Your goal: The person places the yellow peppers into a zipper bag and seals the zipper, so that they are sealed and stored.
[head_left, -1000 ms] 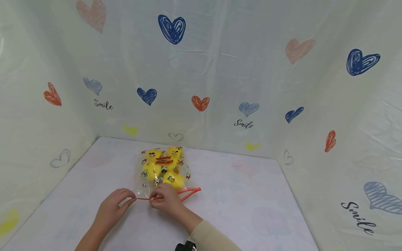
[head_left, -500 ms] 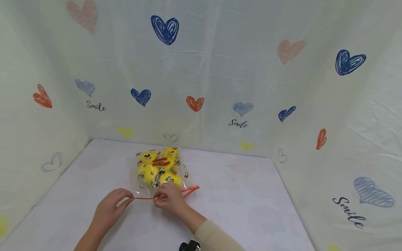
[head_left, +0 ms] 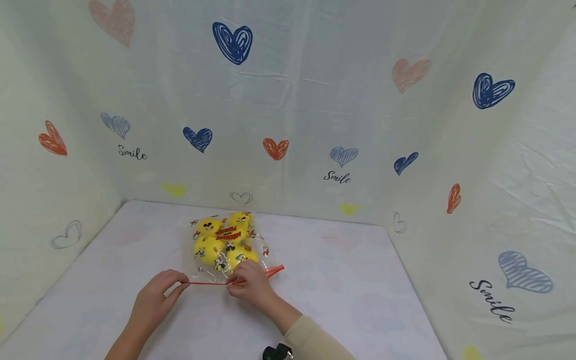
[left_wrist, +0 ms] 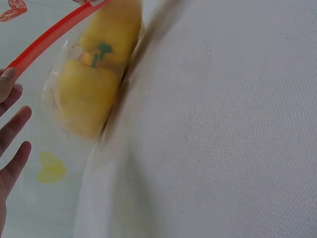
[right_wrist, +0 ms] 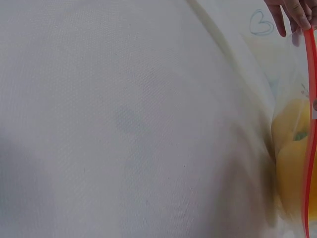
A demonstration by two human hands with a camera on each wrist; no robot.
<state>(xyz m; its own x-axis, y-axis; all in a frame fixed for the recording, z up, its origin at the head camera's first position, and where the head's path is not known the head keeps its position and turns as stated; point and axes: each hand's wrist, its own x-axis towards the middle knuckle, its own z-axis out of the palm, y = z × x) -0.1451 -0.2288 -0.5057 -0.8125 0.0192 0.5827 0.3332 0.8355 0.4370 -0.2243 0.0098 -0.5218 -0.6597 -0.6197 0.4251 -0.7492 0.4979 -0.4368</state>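
A clear printed zip bag (head_left: 264, 252) lies on the table with several yellow bell peppers (head_left: 209, 250) inside; green stems show in both wrist views. Along its near edge runs a red zip strip (head_left: 207, 283). My left hand (head_left: 155, 297) pinches the strip's left end between thumb and fingers, the other fingers spread in the left wrist view. Farther right on the strip, my right hand (head_left: 254, 286) pinches at a small white slider (right_wrist: 314, 110). Between the two hands the strip is taut and straight. Its right end (head_left: 276, 270) sticks out past the right hand.
The white table (head_left: 337, 300) ends at a pale wall sheet (head_left: 306, 110) printed with hearts and "Smile". A black device (head_left: 276, 352) sits by the right wrist, at the beige sleeve (head_left: 317, 340).
My right hand has slid rightward along the red strip, away from the left hand. The open loop at the strip's right end has narrowed. The left hand keeps its pinch; the head view has shifted slightly.
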